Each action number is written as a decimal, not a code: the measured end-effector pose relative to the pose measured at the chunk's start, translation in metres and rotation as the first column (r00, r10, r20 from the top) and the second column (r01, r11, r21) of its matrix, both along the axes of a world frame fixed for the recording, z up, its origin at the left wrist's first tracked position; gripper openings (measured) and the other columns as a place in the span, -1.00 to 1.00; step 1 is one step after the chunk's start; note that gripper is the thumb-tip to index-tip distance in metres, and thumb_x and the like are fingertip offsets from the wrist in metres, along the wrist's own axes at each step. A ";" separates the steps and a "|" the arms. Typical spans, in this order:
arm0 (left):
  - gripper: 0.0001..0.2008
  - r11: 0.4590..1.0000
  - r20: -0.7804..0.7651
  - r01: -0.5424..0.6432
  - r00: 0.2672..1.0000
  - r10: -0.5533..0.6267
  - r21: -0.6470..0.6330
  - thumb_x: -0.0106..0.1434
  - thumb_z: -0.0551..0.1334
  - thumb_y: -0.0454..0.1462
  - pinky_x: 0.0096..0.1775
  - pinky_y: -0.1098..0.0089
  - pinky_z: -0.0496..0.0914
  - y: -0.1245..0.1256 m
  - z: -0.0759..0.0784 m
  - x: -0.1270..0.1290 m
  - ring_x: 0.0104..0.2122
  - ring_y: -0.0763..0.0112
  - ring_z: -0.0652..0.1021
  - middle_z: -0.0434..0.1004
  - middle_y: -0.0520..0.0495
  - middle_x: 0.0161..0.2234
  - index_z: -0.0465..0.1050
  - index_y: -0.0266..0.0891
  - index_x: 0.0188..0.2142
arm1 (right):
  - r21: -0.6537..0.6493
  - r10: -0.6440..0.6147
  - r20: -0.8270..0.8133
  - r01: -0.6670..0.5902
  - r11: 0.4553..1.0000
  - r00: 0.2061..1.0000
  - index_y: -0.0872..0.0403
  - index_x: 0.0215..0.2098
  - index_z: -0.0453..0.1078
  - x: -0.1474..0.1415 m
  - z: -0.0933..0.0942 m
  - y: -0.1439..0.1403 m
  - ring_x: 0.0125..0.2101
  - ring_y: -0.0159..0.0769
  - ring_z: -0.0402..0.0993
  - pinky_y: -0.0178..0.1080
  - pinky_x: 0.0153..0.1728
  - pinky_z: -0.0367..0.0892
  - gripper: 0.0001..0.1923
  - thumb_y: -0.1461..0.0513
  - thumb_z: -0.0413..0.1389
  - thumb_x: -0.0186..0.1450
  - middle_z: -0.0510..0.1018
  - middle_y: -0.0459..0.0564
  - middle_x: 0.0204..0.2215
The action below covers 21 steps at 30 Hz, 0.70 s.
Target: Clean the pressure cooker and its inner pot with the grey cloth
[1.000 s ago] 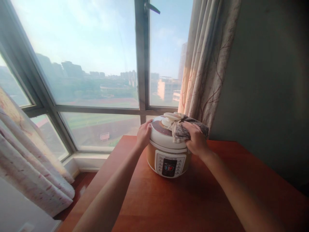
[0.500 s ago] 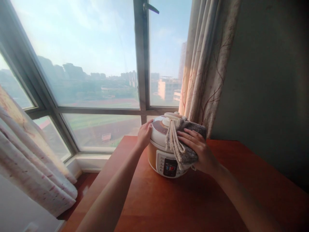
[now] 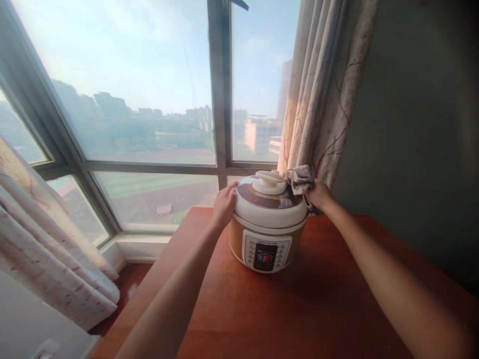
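Curtains (image 3: 48, 249) hang at the far left beside a wide window (image 3: 142, 99) showing hazy buildings; a second patterned curtain (image 3: 322, 89) falls at the right against a dark wall (image 3: 419, 124). Below, a reddish wooden worktop (image 3: 262, 309) carries a pressure cooker (image 3: 267, 224) near its back edge. The left hand (image 3: 224, 204) rests flat on the lid's left rim, fingers loosely spread. The right hand (image 3: 318, 195) clutches a grey cloth (image 3: 299, 179) against the lid's back right edge; half a second ago this cloth lay lower, over the cooker's front.
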State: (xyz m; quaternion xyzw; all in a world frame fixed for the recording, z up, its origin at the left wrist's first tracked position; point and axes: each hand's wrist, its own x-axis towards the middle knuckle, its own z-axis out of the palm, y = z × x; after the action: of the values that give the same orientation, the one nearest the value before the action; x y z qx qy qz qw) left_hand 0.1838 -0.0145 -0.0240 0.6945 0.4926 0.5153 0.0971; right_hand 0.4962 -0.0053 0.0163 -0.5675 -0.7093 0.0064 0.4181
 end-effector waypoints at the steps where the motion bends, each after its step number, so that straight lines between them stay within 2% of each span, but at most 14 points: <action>1: -0.48 1.000 0.001 -0.004 1.000 0.004 0.002 0.42 -0.14 -0.09 0.17 0.10 0.28 0.000 0.000 0.000 0.12 0.12 0.46 0.54 -0.12 0.09 0.43 -0.19 0.16 | -0.041 -0.020 0.008 0.020 0.999 1.000 0.15 -0.19 0.54 -0.001 0.005 0.008 -0.13 -0.04 0.57 -0.18 -0.13 0.40 -0.76 0.23 0.08 0.27 0.65 0.17 -0.21; 4: -0.47 1.000 0.002 0.011 1.000 -0.011 0.007 0.42 -0.14 -0.10 0.17 0.10 0.28 -0.001 0.001 0.001 0.12 0.12 0.46 0.53 -0.15 0.10 0.43 -0.22 0.16 | -0.135 -0.060 0.020 0.063 0.989 0.998 0.15 -0.10 0.50 -0.009 0.020 0.027 -0.10 -0.06 0.53 -0.16 -0.09 0.39 -0.73 0.16 0.16 0.31 0.63 0.11 -0.15; 8: -0.47 1.000 0.007 0.026 1.000 -0.026 0.001 0.42 -0.14 -0.10 0.17 0.11 0.28 -0.003 0.003 0.001 0.13 0.13 0.46 0.53 -0.14 0.10 0.42 -0.21 0.16 | -0.242 -0.101 0.044 0.108 0.964 0.994 0.09 0.09 0.36 -0.017 0.031 0.037 -0.05 -0.13 0.47 -0.03 -0.06 0.44 -0.62 0.09 0.14 0.38 0.46 0.06 0.04; 12: -0.47 1.000 0.002 0.000 1.000 0.000 -0.016 0.41 -0.14 -0.09 0.17 0.11 0.27 -0.004 0.004 0.001 0.13 0.13 0.45 0.53 -0.12 0.10 0.42 -0.18 0.16 | -0.298 -0.133 0.080 0.151 0.943 0.988 0.09 0.10 0.35 -0.016 0.032 0.033 -0.05 -0.16 0.46 -0.03 -0.07 0.45 -0.61 0.10 0.14 0.38 0.44 0.06 0.05; 14: -0.46 1.000 -0.004 -0.002 1.000 0.002 -0.017 0.41 -0.14 -0.09 0.17 0.10 0.27 -0.005 0.004 0.001 0.13 0.12 0.45 0.53 -0.13 0.10 0.42 -0.20 0.17 | -0.306 -0.150 0.102 0.174 0.936 0.983 0.12 0.05 0.40 -0.015 0.031 0.027 -0.04 -0.11 0.48 -0.05 -0.06 0.43 -0.63 0.10 0.17 0.36 0.49 0.13 0.02; 18: -0.46 1.000 0.010 0.007 1.000 -0.007 0.003 0.41 -0.15 -0.09 0.17 0.10 0.28 -0.004 0.003 0.000 0.12 0.12 0.46 0.54 -0.13 0.09 0.43 -0.19 0.15 | -0.277 -0.168 0.131 0.199 0.940 0.977 0.17 -0.03 0.50 -0.016 0.020 0.005 0.02 0.10 0.49 -0.05 0.01 0.36 -0.66 0.17 0.15 0.28 0.58 0.29 -0.06; 21: -0.47 0.999 0.023 0.031 0.999 -0.031 0.014 0.41 -0.14 -0.09 0.17 0.11 0.28 -0.003 0.003 -0.001 0.12 0.13 0.47 0.54 -0.13 0.09 0.44 -0.19 0.14 | -0.081 -0.054 0.119 0.064 0.995 0.991 0.17 0.11 0.43 -0.017 0.002 -0.021 0.14 0.00 0.40 -0.08 0.16 0.27 -0.51 0.28 0.07 0.21 0.50 0.23 0.10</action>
State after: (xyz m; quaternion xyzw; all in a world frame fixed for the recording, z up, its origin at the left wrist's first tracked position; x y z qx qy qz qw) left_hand 0.1828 -0.0174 -0.0213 0.6966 0.4771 0.5252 0.1060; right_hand 0.4792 -0.0267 0.0184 -0.6050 -0.7144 -0.0088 0.3516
